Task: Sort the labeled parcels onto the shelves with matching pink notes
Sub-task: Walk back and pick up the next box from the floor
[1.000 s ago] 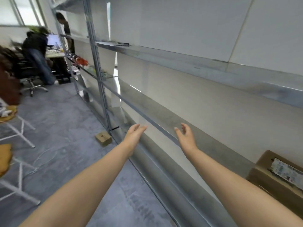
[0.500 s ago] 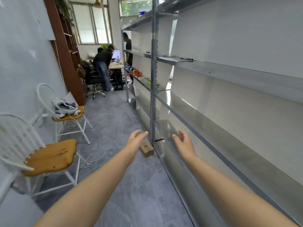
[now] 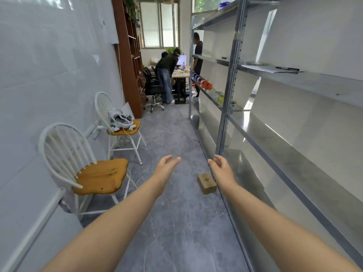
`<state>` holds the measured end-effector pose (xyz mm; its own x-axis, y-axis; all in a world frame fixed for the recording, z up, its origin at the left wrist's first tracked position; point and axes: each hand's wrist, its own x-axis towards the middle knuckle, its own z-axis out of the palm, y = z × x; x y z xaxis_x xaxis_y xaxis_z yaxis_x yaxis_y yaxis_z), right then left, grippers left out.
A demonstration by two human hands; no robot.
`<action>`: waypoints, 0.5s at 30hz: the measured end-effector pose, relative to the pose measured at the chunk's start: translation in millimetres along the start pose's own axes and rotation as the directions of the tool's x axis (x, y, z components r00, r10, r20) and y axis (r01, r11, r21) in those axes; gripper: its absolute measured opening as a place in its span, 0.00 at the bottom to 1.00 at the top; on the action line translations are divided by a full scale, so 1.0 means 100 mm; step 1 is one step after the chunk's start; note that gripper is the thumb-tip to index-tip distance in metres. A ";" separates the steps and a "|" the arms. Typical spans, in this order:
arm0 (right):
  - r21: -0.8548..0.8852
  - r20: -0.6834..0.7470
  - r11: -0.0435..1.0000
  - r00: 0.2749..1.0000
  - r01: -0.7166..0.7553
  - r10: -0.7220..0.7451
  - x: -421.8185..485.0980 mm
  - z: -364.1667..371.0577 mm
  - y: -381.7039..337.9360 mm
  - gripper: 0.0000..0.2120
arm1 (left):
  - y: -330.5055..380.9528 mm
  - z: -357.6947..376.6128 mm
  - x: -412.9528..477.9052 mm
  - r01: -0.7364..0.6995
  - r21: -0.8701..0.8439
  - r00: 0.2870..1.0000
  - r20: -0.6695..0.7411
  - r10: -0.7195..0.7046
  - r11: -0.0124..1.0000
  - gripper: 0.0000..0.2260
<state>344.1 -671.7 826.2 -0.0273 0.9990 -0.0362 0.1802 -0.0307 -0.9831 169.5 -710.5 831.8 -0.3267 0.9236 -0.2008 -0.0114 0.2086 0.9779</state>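
Observation:
A small brown cardboard parcel (image 3: 206,183) with a dark logo on top lies on the grey floor beside the foot of the metal shelving (image 3: 275,142). My left hand (image 3: 167,167) is stretched forward, open and empty, to the left of the parcel and above the floor. My right hand (image 3: 222,169) is also open and empty, just right of and above the parcel, close to the shelf upright. The shelf boards near me are bare metal. No pink notes show on them.
Two white chairs with wooden seats (image 3: 102,176) stand along the left wall; the farther chair (image 3: 123,126) holds grey gear. White cables (image 3: 145,177) lie on the floor. A sheet of paper and pen (image 3: 275,68) rest on an upper shelf. People (image 3: 167,75) stand at a desk far down the aisle.
My view has swung left, from facing the shelves to looking down the aisle. The large labeled box at the right has left the view. Both hands stay open and extended.

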 end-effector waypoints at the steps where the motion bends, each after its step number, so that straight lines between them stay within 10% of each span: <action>1: -0.005 0.019 1.000 1.000 0.004 -0.004 0.11 0.02 0.00 0.24 | 0.01 0.02 0.10 -0.006 0.001 1.000 -0.012 0.006 1.000 0.26; 15: -0.075 0.156 0.995 0.986 0.067 -0.055 2.02 -0.13 -0.16 0.24 | 0.56 0.58 1.69 -0.045 -0.026 0.994 -0.104 0.042 0.999 0.28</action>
<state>348.3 -469.1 836.6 -0.1901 0.9817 -0.0096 0.2514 0.0392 -0.9671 167.9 -524.1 848.8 -0.4232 0.8932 -0.1521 -0.0214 0.1580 0.9872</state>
